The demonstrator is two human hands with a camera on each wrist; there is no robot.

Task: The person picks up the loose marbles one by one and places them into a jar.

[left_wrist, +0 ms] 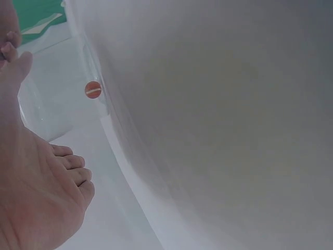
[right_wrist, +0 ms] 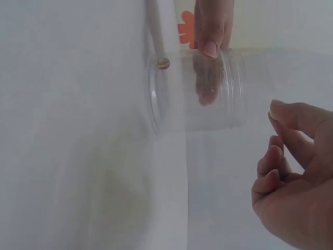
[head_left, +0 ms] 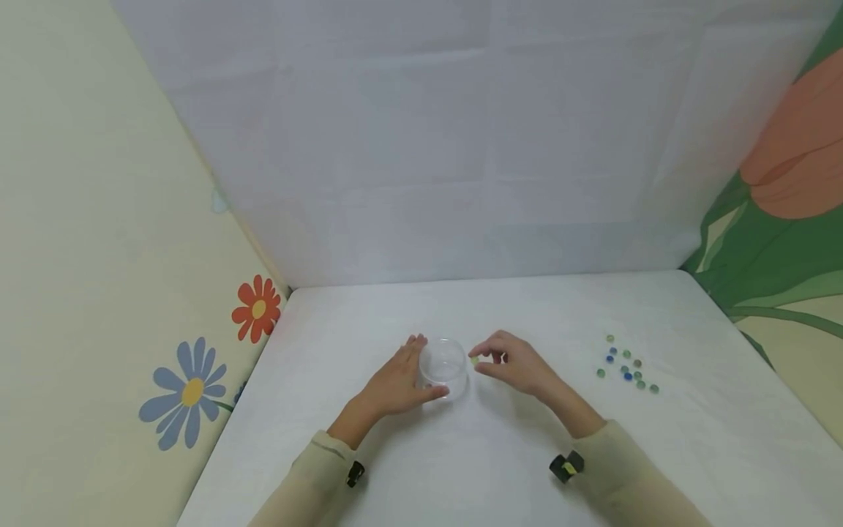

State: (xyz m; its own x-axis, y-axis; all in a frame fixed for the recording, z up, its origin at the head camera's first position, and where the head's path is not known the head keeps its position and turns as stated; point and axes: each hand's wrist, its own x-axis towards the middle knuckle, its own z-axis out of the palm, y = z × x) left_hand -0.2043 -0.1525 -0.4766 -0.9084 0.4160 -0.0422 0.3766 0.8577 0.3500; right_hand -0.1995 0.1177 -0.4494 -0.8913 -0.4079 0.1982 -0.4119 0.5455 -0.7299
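Note:
A clear plastic jar (head_left: pixel 444 362) stands upright and lidless on the white table. My left hand (head_left: pixel 398 380) holds it from the left, thumb on the near side and fingers on the far side. At the jar's bottom lies an orange marble with a pale streak (left_wrist: pixel 93 89), visible through the wall in both wrist views. Just right of the jar's mouth, my right hand (head_left: pixel 516 362) pinches a yellow-green marble (head_left: pixel 474 359) between thumb and index finger. The other fingers of that hand (right_wrist: pixel 296 172) are curled in, and the fingertips mostly hide the marble in the right wrist view.
Several glass marbles (head_left: pixel 628 376), green, blue and one brownish, lie scattered on the table (head_left: pixel 527 468) to the right. A white sheet (head_left: pixel 421 146) hangs behind the table. A wall with painted flowers (head_left: pixel 193 391) borders the left side.

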